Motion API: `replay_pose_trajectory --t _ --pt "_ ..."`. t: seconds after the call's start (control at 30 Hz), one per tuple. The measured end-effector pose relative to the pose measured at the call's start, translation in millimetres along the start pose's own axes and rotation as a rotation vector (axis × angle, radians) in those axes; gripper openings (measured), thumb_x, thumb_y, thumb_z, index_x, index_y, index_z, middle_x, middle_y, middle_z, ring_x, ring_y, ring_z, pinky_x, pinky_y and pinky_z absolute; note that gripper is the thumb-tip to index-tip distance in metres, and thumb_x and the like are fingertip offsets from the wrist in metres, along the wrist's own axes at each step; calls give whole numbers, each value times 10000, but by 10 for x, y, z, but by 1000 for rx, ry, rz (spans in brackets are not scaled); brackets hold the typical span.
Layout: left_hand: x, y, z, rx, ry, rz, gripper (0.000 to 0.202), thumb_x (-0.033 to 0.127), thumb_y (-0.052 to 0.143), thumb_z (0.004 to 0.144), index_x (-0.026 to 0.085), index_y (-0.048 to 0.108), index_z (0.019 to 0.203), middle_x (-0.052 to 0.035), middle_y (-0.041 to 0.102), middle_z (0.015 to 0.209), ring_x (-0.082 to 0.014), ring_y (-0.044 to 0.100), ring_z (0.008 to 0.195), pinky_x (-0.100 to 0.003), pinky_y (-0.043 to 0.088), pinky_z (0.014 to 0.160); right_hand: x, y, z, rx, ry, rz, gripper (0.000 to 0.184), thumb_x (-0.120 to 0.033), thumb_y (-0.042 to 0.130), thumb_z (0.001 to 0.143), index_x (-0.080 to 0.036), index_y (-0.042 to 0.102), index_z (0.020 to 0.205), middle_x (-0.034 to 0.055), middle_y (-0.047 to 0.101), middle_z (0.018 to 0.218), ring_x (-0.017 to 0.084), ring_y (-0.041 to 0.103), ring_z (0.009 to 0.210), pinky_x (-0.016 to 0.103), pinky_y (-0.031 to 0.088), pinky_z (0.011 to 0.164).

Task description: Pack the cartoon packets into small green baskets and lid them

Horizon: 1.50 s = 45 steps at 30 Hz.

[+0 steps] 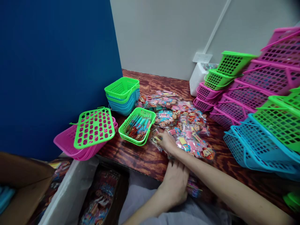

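Over the near left side of a heap of clear packets (187, 125), my right hand (167, 142) has its fingers closed on a small clear packet (154, 139) with pale yellow in it. My left hand (174, 181) rests at the table's front edge, beneath my right forearm. Its fingertips are partly hidden there, so its hold cannot be made out. Colourful packets (194, 187) lie just to its right. Left of my right hand stands a small green basket (120, 131), holding several packets with blue sticks and cartoon figures.
Stacked green and blue baskets (123, 90) stand behind. At left, a green lattice lid (95, 128) lies on pink baskets (67, 142). Tall stacks of pink baskets (243, 93) and blue baskets (264, 143) line the right. Below left are a white foam box (70, 193) and a cardboard box (30, 190).
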<state>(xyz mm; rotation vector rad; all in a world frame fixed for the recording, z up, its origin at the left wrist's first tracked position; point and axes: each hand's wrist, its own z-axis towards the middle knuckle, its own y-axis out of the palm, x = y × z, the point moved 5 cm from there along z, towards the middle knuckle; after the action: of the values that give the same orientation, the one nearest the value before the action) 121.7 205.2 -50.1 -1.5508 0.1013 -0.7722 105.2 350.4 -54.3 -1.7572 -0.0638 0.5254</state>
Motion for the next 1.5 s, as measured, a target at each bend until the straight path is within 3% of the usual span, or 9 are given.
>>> replay_pose_trajectory --t 0.13,0.27,0.43,0.63,0.77,0.93,1.1,1.33,1.5 --pt "-39 -9 -15 2 -16 10 778 288 604 782 71 301 1465 -189 427 1449 -331 357 1337 -513 228 1186 45 -319 -162 22 -216 -123 255 -158 546 889 -230 688 1088 108 607 1093 266 506 1090 339 370 889" --pt "-104 -75 -23 -38 -20 -5 679 294 615 771 102 406 1388 -162 492 1374 -312 417 1280 -533 187 1201 161 -444 -458 -77 -500 -323 369 -108 427 932 -231 638 1208 127 587 1074 228 557 944 330 398 816" --pt "-257 -154 -123 -12 -149 -12 688 299 676 738 166 444 1372 -139 509 1356 -319 408 1317 -570 56 1217 621 -457 -744 -245 -487 -289 326 -61 471 881 -234 681 1061 73 613 956 190 609 802 281 411 695" --pt "-363 -171 -161 12 -169 28 758 214 718 696 209 431 1398 -169 3 1648 -358 9 1514 -592 63 1197 825 -419 -1021 -312 -496 -174 453 -27 452 849 -273 680 1154 103 585 1198 211 649 962 316 482 811" --pt "-376 -138 -132 -38 -144 7 868 147 693 687 231 328 1469 -164 59 1648 -314 111 1513 -559 111 1204 817 -436 -1098 -278 -537 23 773 -30 456 855 -391 300 1521 97 388 1521 240 560 1244 386 470 996" --pt "-371 -113 -149 -62 -153 -25 835 88 654 700 238 341 1459 -151 20 1654 -303 223 1488 -519 202 1194 1034 -442 -1123 -199 -421 153 927 -126 558 874 -346 -11 1573 102 300 1598 255 422 1396 425 421 1091" --pt "-372 -92 -143 -96 -147 -19 827 95 641 720 212 323 1475 -171 79 1646 -279 166 1508 -480 233 1192 1178 -401 -1242 -175 -351 48 830 -111 515 869 -287 111 1573 126 543 1391 275 549 1248 466 472 1013" --pt "-389 -82 -136 -111 -140 -18 851 96 645 707 221 319 1483 -156 108 1645 -283 196 1500 -477 236 1196 1239 -342 -1182 -158 -350 44 616 16 409 799 -208 506 1365 114 623 1240 226 577 1156 366 465 971" --pt "-350 -151 -107 -87 -114 -26 844 81 643 685 224 347 1462 -123 -35 1657 -289 199 1499 -465 247 1190 1204 -392 -982 -135 -356 230 404 -93 452 902 -202 578 1270 93 658 1210 216 599 1121 339 457 966"
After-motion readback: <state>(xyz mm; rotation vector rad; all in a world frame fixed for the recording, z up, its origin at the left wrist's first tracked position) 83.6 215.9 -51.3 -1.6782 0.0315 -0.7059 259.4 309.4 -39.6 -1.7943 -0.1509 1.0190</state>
